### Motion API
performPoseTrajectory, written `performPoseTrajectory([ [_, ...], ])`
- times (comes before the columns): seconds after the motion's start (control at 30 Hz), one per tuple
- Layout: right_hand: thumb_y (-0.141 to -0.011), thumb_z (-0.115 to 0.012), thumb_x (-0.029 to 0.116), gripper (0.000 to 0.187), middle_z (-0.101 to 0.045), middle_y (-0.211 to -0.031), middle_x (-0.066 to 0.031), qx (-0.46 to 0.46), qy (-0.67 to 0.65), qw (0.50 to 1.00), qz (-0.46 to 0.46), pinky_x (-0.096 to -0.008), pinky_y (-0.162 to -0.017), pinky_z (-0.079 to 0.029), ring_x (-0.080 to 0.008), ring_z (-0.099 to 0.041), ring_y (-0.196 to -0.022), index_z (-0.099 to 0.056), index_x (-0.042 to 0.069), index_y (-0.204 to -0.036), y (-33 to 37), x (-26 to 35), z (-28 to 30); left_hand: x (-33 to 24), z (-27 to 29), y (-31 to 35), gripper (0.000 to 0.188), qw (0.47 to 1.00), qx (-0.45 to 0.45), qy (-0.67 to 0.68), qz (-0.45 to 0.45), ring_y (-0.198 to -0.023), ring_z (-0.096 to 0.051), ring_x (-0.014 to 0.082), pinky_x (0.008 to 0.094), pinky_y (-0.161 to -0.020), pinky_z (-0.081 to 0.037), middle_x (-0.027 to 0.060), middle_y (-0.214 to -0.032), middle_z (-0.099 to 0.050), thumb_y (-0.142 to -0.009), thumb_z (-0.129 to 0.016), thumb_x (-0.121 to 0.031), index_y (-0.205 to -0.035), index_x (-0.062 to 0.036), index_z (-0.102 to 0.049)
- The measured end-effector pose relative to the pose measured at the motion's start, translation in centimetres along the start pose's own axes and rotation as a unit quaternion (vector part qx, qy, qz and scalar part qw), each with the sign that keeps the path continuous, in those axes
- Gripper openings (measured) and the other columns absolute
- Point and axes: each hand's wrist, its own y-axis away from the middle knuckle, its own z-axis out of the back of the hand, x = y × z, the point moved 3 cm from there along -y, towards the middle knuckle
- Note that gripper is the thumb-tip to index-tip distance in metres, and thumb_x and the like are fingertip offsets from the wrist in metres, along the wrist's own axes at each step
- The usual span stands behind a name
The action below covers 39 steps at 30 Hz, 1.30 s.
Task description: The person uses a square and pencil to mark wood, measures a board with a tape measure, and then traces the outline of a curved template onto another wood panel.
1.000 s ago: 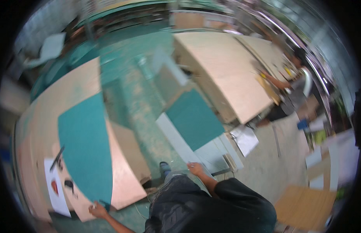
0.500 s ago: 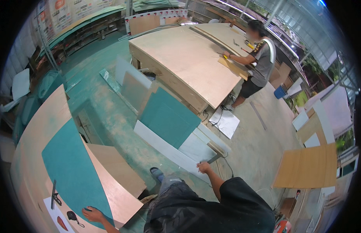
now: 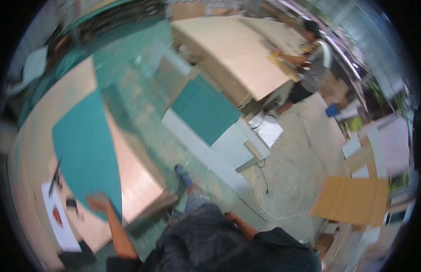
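Observation:
My left hand (image 3: 98,202) is blurred, its fingers stretched out flat over the lower part of a curved-edged green sheet (image 3: 90,149). That sheet lies on a pale wooden board (image 3: 135,181) at the left. Beside the hand are a small black tape measure (image 3: 71,206), a dark flat tool (image 3: 55,177) and a white paper (image 3: 65,231) with a reddish shape on it. My right hand (image 3: 235,219) is close to my body above the floor, fingers curled; what it holds, if anything, is too smeared to make out.
A rectangular green panel (image 3: 206,111) leans with white boards (image 3: 206,156) against a large wooden worktable (image 3: 228,54). A co-worker (image 3: 317,61) bends over its far right side. Cables (image 3: 265,204) trail across the floor. A brown slatted panel (image 3: 353,199) stands at the right.
The view has shifted and blurred. My right hand has drawn back from the white boards toward my body. My left hand has lifted or slid slightly over the green sheet.

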Motion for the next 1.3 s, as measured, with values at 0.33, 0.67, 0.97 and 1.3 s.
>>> performPoseTrajectory([
  [0.33, -0.098, -0.058, 0.035, 0.038, -0.063, -0.061, -0.0044, -0.128, -0.244, 0.961, 0.025, -0.0292, -0.044, -0.045, -0.0127, -0.054, -0.045, -0.068, 0.001, -0.086, 3.7, 2.0, 5.5, -5.8, 5.9, -2.5, 0.043, 0.990, 0.111, -0.060, 0.060, -0.129, -0.042, 0.0288, 0.0482, -0.101, -0.032, 0.0112, -0.137, -0.049, -0.093, -0.054, -0.031, -0.129, -0.0072, -0.053],
  [0.67, -0.091, -0.058, 0.009, 0.016, -0.069, -0.087, -0.0059, -0.013, -0.247, 0.963, 0.110, -0.0285, -0.069, -0.050, -0.0144, -0.061, -0.076, -0.071, 0.002, -0.097, -0.9, 5.1, 5.1, -6.7, 6.9, -2.5, 0.045, 0.990, 0.126, -0.036, 0.050, -0.131, -0.040, 0.0284, 0.0497, -0.104, -0.028, 0.0130, -0.138, -0.048, -0.093, -0.054, -0.029, -0.132, -0.0053, -0.055],
  [0.97, -0.099, -0.058, 0.018, 0.017, -0.069, -0.095, -0.0052, 0.038, -0.244, 0.968, 0.035, -0.0269, -0.057, -0.049, -0.0128, -0.061, -0.067, -0.068, 0.006, -0.105, -1.8, 11.0, 7.3, -6.1, 6.8, -2.3, 0.043, 0.991, 0.117, -0.041, 0.049, -0.130, -0.040, 0.0277, 0.0500, -0.104, -0.027, 0.0128, -0.136, -0.048, -0.092, -0.053, -0.029, -0.128, -0.0066, -0.057],
  [1.3, -0.096, -0.051, 0.009, 0.030, -0.071, -0.091, -0.0075, -0.073, -0.285, 0.956, 0.016, -0.0274, -0.046, -0.046, -0.0136, -0.060, -0.056, -0.062, 0.002, -0.123, -1.4, 9.4, 8.4, -6.3, 6.6, -2.5, 0.043, 0.992, 0.112, -0.043, 0.045, -0.129, -0.040, 0.0271, 0.0496, -0.103, -0.028, 0.0116, -0.135, -0.048, -0.091, -0.054, -0.029, -0.129, -0.0077, -0.057],
])
